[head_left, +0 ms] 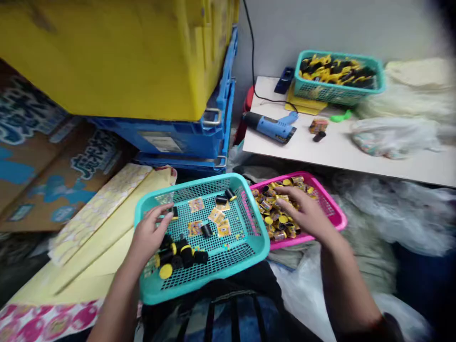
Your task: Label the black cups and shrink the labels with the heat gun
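My left hand (152, 232) is over the left end of a turquoise basket (228, 271), its thumb and fingers closed on a small black cylinder (174, 212) with a yellow rim. Below that hand, several loose black cylinders with yellow caps (187, 255) lie in a heap. Flat printed labels (216, 216) and a few more cylinders are spread over the basket's middle and far side. My right hand (299, 209) hovers at the pink basket (333, 213), fingers apart above many label-wrapped little cylinders (280, 221). Nothing shows in its grasp.
Yellow and blue crates (171, 137) are stacked at the far left, beside printed cardboard (89, 161). On the white table (335, 147) lie a blue heat gun (270, 127) with a cord and a second turquoise basket (335, 94) of yellow-black parts. Plastic bags (395, 135) lie right.
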Motion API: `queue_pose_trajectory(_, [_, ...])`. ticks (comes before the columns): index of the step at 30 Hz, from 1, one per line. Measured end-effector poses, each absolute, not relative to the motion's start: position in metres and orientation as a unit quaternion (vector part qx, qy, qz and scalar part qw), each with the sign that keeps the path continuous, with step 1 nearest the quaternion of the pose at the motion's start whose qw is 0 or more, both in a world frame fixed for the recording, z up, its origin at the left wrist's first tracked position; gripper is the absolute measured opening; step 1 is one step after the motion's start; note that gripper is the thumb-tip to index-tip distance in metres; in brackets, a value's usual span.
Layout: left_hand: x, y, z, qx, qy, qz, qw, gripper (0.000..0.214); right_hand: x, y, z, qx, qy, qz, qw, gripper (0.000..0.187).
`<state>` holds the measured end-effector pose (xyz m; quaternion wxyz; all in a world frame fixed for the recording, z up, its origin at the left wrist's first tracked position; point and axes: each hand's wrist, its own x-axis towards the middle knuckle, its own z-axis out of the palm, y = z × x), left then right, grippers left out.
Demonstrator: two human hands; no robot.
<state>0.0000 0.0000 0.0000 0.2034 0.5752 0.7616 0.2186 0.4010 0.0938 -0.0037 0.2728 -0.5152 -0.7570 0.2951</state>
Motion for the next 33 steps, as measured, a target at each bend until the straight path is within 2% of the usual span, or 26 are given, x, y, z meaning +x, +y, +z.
queue_pose_trajectory(3, [-0.003,0.000,-0.001,0.623,0.751,0.149,0.156,0.047,0.327,0.086,-0.010,-0.415,-0.821,0.343,0.189,0.032])
queue_pose_trajectory(7, [-0.004,-0.002,-0.009,0.656,0.730,0.104,0.159,0.040,0.246,0.080,-0.022,-0.379,-0.866,0.324,-0.031,0.023])
queue_pose_trajectory(10, [-0.005,-0.006,-0.021,0.655,0.728,0.115,0.168,0.036,0.213,0.079,-0.037,-0.431,-0.850,0.292,-0.076,0.024])
queue_pose_trajectory(15, [-0.008,-0.010,-0.036,0.651,0.725,0.142,0.173,0.032,0.204,0.076,-0.058,-0.482,-0.816,0.314,-0.061,0.023])
queue_pose_trajectory(20, [0.005,-0.008,-0.024,0.630,0.721,0.214,0.195,0.029,0.217,0.083,-0.062,-0.498,-0.752,0.431,0.020,0.019])
queue_pose_trajectory(24, [0.034,-0.006,-0.009,0.505,0.699,0.370,0.346,0.023,0.224,0.079,-0.053,-0.436,-0.662,0.600,0.108,0.035])
queue_pose_trajectory(28, [0.059,-0.007,-0.006,0.372,0.619,0.455,0.521,0.047,0.223,0.052,-0.036,-0.372,-0.576,0.707,0.173,0.056])
queue_pose_trajectory(31, [0.064,-0.014,-0.003,0.353,0.606,0.471,0.535,0.047,0.221,0.034,-0.022,-0.335,-0.491,0.776,0.212,0.067])
queue_pose_trajectory(33, [0.062,-0.019,0.001,0.364,0.617,0.471,0.515,0.046,0.220,0.027,-0.014,-0.333,-0.470,0.782,0.240,0.069])
